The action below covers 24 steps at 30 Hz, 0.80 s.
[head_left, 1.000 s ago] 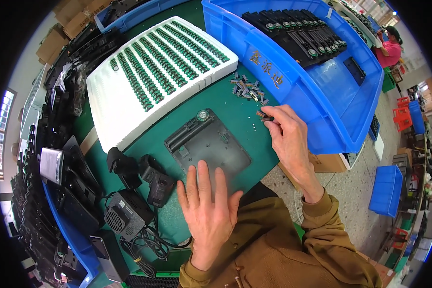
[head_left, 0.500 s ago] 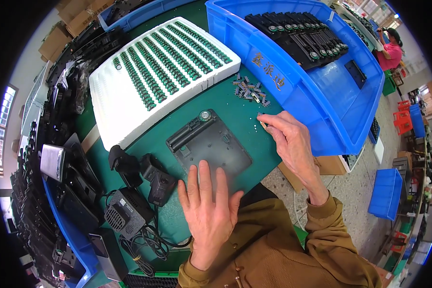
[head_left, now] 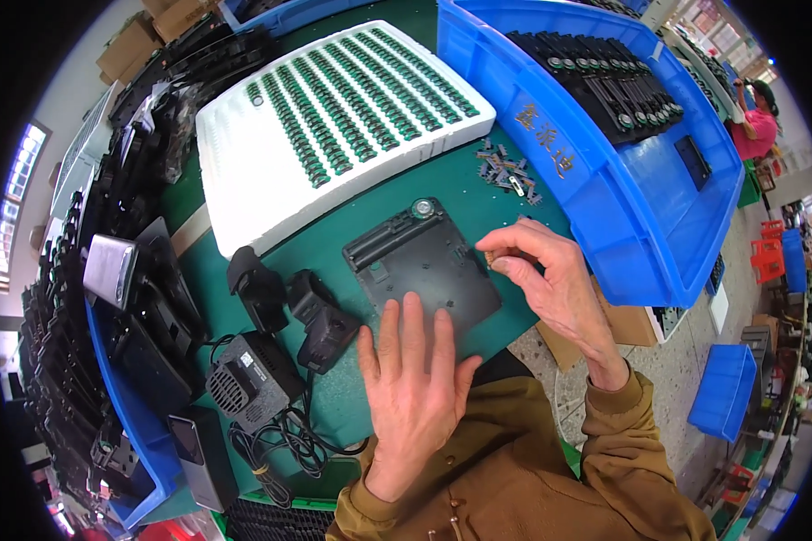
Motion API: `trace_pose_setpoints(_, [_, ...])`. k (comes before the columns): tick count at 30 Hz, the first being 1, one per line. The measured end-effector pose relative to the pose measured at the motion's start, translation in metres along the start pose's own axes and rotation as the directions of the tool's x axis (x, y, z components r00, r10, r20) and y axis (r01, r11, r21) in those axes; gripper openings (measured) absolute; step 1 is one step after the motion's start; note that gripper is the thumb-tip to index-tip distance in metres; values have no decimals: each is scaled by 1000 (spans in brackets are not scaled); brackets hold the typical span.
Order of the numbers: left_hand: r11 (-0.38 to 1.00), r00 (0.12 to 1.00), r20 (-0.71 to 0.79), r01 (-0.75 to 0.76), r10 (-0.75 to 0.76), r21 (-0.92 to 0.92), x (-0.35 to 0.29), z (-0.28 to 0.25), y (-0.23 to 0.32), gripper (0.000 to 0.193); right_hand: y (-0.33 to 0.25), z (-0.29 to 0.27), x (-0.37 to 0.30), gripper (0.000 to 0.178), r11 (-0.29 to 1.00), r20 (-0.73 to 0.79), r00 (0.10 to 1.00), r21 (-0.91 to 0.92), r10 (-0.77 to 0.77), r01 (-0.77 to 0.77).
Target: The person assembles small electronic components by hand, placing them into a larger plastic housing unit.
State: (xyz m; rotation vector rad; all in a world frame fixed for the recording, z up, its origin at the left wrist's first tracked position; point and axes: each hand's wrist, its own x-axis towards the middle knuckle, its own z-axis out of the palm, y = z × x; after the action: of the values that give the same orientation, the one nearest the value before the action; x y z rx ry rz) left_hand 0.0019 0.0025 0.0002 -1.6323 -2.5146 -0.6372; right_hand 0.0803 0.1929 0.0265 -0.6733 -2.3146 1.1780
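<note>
A flat black plastic housing (head_left: 438, 270) lies on the green tabletop in front of me, with a round metallic piece (head_left: 423, 208) at its far corner. My left hand (head_left: 415, 388) rests on its near edge, fingers spread and stretched out. Just off the housing's right edge, my right hand (head_left: 550, 279) pinches a small brownish part (head_left: 490, 258) between thumb and forefinger; most of that part is hidden. Beyond it lies a loose pile of small grey parts (head_left: 505, 171) with metal pins.
A white foam tray (head_left: 235, 189) holds rows of small green-and-black parts. The blue bin (head_left: 595, 216) at right contains black housings. To the left sit a black power adapter (head_left: 253, 379), coiled cable (head_left: 284, 460) and black plastic pieces (head_left: 320, 325). A person in pink (head_left: 756, 131) stands far right.
My right hand has come from near the pile of small parts to the housing's right edge, still pinching. The left hand stays on the housing. The whole view has shifted slightly.
</note>
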Motion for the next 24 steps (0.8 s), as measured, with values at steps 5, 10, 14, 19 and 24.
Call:
trace_pose_setpoints(5, [1000, 1000, -6, 2, -2, -24, 0, 0, 0, 54, -1, 20, 18, 15, 994, 64, 993, -43, -100, 103])
trace_pose_setpoints(10, [999, 1000, -17, 2, -3, -44, 0, -1, 1, 55, 1, 16, 22, 15, 992, 108, 992, -105, -65, 76])
trace_pose_setpoints(14, [999, 1000, -25, 1, -2, -46, -1, -1, 0, 56, 2, 18, 21, 16, 996, 106, 994, -77, -37, 46])
trace_pose_setpoints(19, [999, 1000, -22, 0, -1, -51, 1, 1, 0, 56, 2, 18, 23, 17, 1000, 95, 995, 2, 31, -31])
trace_pose_setpoints(24, [999, 1000, -22, 5, -6, -49, 0, 1, -1, 55, 7, 20, 21, 18, 1000, 103, 995, -17, 6, -4])
